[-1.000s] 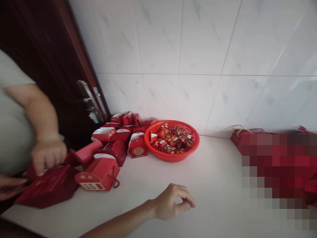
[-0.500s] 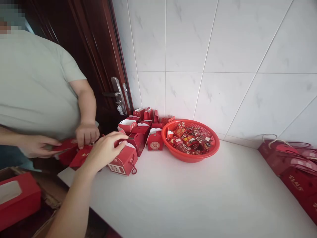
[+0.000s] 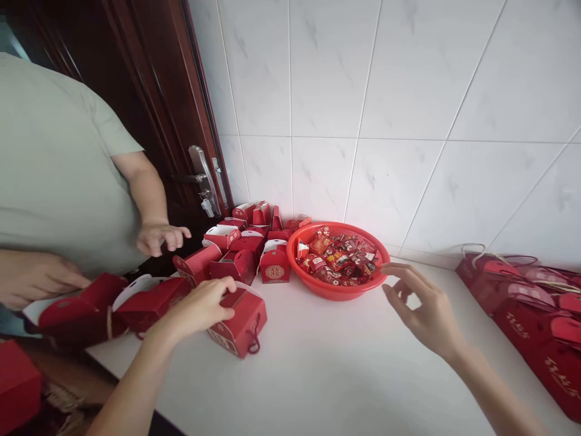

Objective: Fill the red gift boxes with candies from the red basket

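Note:
My left hand (image 3: 203, 310) is on a red gift box (image 3: 245, 318) with a dark red cord, its fingers curled over the near side of the top. The box rests on the white table. My right hand (image 3: 420, 303) reaches in from the right, thumb and fingers apart, with fingertips at the right rim of a red plastic basket (image 3: 338, 295). Small red wrapped candies (image 3: 340, 260) fill the basket. Nothing shows between the right fingers.
Several red boxes (image 3: 236, 260), some with open tops, crowd the table's back left. A co-worker in a pale shirt (image 3: 63, 175) handles red boxes (image 3: 86, 309) at the left. Red gift bags (image 3: 517, 327) line the right edge. A tiled wall (image 3: 327, 97) stands behind.
My left hand has pulled the box nearer and slightly right. My right hand has come into view at the basket. The co-worker has set more boxes along the left edge.

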Motion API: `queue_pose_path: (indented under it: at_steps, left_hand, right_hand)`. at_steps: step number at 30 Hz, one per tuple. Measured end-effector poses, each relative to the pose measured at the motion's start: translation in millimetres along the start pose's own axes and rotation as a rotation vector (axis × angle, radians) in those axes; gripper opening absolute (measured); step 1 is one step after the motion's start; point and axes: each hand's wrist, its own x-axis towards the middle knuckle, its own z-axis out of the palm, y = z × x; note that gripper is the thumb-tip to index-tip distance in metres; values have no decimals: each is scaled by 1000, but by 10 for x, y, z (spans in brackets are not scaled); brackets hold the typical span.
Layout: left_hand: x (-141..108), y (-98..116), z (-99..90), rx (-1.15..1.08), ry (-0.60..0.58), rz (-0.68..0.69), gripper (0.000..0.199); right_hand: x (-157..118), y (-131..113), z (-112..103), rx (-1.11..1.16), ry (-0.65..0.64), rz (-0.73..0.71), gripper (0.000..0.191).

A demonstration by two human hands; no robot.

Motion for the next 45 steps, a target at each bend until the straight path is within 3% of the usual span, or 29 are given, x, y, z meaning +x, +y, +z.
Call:
queue_pose_path:
  at_steps: [2,4,6,8,13,16,20,25,28,32,34,40,45]
  left_hand:
    - [-57,233,98,59,-124,29,23]
    - [-77,522,213,66,-199,165,16]
    - [-42,805,329,39,-233,265,8]
    - [36,1033,430,-28,-272,314,12]
    - [225,1321,553,-156,-306,400,14]
    - [264,1347,605,-178,-301,468,17]
    - [249,1284,706,-295,-243,461,18]
    - [156,1252,705,-216,-296,333,23]
    - [115,1252,646,-129,-354,289,40]
    - [125,1212,613,-101,-427,286,56]
    - [141,1188,615,-95,-457,283,57]
    - [203,1188,520,-166,-410,374,46]
    - [572,1270,376,-352,-193,442,31]
  right_hand:
    - [50,-77,139,63,-80,-42,16]
    - [79,-138,271,119,-171,-81,17]
    - [94,-184,388,156,-255,-125,20]
    - [99,-212,478,163,-328,-168,21]
    - [85,-211,570,86,-439,-226,24]
    - [61,-196,571,-6,-466,-217,22]
    - [38,-196,524,-48,-521,-189,10]
    - [74,-216,319,0,-635,-94,29]
    - [95,-194,145,-41,-741,27,22]
    - [92,-109,-3,-121,-960,299,53]
    - [90,-76,-19,-109,-1011,385,59]
    - [121,-65,-22,-33,-953,312,61]
    - [175,13,-42,92,-663,141,49]
